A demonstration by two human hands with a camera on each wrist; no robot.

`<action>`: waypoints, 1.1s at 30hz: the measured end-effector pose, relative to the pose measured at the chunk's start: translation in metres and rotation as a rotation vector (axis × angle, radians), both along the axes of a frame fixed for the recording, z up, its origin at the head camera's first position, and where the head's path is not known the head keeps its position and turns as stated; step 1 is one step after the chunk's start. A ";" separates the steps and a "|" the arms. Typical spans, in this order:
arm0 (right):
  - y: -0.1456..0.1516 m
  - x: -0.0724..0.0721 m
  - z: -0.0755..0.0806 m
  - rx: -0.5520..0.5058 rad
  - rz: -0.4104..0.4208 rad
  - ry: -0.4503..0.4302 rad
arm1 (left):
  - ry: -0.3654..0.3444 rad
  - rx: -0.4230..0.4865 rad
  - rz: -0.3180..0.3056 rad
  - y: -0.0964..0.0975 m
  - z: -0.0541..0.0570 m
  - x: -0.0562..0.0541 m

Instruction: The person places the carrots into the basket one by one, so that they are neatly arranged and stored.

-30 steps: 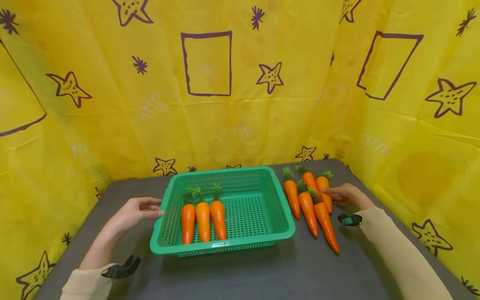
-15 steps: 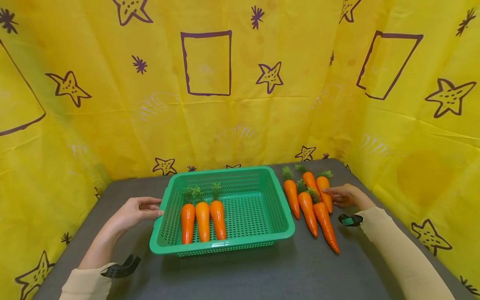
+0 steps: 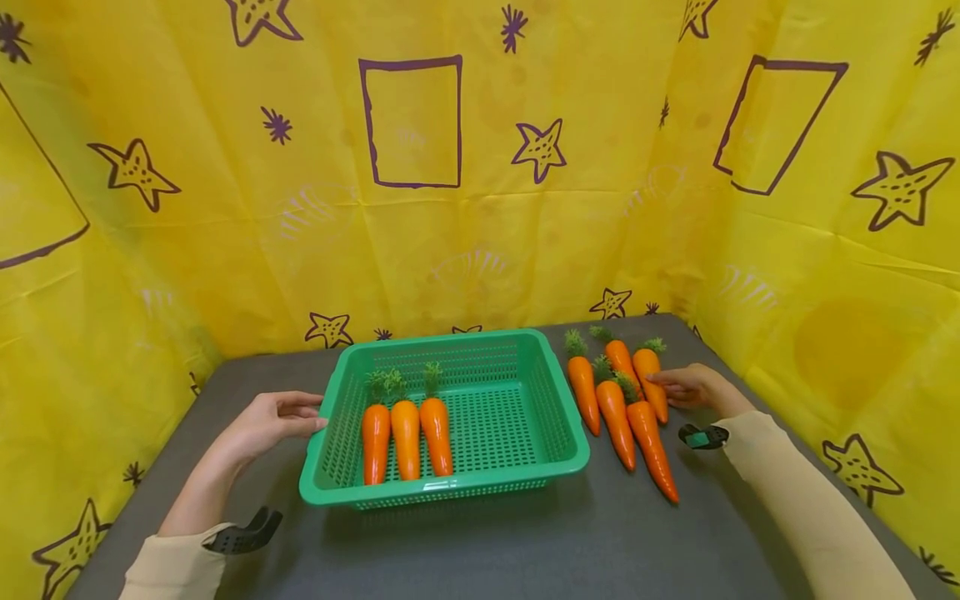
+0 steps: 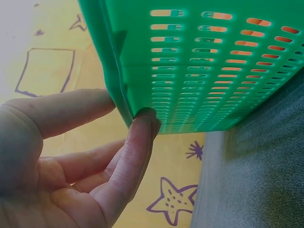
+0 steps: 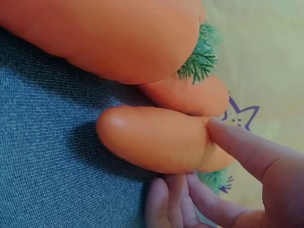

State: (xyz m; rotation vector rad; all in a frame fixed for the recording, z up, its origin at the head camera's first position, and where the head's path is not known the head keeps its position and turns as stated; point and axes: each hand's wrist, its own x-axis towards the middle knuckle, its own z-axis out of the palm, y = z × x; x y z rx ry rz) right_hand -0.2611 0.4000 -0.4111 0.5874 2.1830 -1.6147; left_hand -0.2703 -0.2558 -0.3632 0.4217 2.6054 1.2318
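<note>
At the left end of a green plastic basket (image 3: 491,482), my left hand (image 3: 272,427) pinches the rim. Its thumb and fingers lie on either side of that rim in the left wrist view. Three orange carrots with green tufts stand side by side in the basket's left half, the middle carrot (image 3: 407,440) among them. On the right, my right hand (image 3: 693,388) grips the rightmost carrot (image 5: 152,137) of a loose group, thumb on top and fingers along its lower side in the right wrist view. That carrot lies close over the dark cloth.
Several other carrots lie between the basket and my right hand, including a long carrot (image 3: 652,450) pointing toward me. Dark grey cloth (image 3: 465,550) covers the table. A yellow patterned curtain (image 3: 480,233) encloses the back and sides.
The tip of the carrot in my right hand has swung slightly to the right. My left hand stays at the basket's rim, and the head view has tilted a little.
</note>
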 end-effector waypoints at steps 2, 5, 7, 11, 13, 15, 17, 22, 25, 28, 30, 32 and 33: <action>0.001 0.000 0.000 -0.007 -0.003 -0.002 | 0.002 -0.001 -0.001 0.000 0.001 0.000; 0.001 0.001 0.001 -0.040 -0.021 -0.003 | 0.005 -0.003 -0.004 -0.001 0.000 -0.001; 0.002 0.002 0.002 -0.058 -0.035 0.004 | 0.009 -0.005 -0.005 -0.001 0.000 -0.001; 0.004 0.004 0.004 -0.033 -0.035 0.028 | 0.012 -0.001 -0.003 0.000 0.000 0.000; 0.004 0.005 0.007 0.010 -0.026 0.037 | 0.006 0.003 -0.001 0.000 0.001 0.000; 0.004 0.006 0.009 0.058 -0.010 0.050 | -0.001 0.008 -0.001 0.001 0.001 0.000; 0.003 0.007 0.012 0.097 0.002 0.062 | -0.006 0.010 -0.001 0.001 0.001 0.001; -0.003 0.007 0.021 0.137 0.003 0.090 | -0.006 0.004 -0.004 0.000 0.003 0.000; -0.007 0.007 0.026 0.146 0.011 0.104 | -0.005 -0.007 -0.008 -0.001 0.003 0.000; -0.012 0.007 0.030 0.140 0.025 0.122 | -0.006 -0.013 -0.015 -0.001 0.003 -0.001; -0.016 0.007 0.034 0.130 0.027 0.136 | -0.005 -0.012 -0.023 -0.001 0.003 -0.002; -0.020 0.006 0.037 0.132 0.037 0.151 | -0.002 -0.013 -0.030 -0.001 0.004 -0.003; -0.022 0.006 0.039 0.131 0.041 0.159 | 0.002 -0.012 -0.038 -0.001 0.004 -0.003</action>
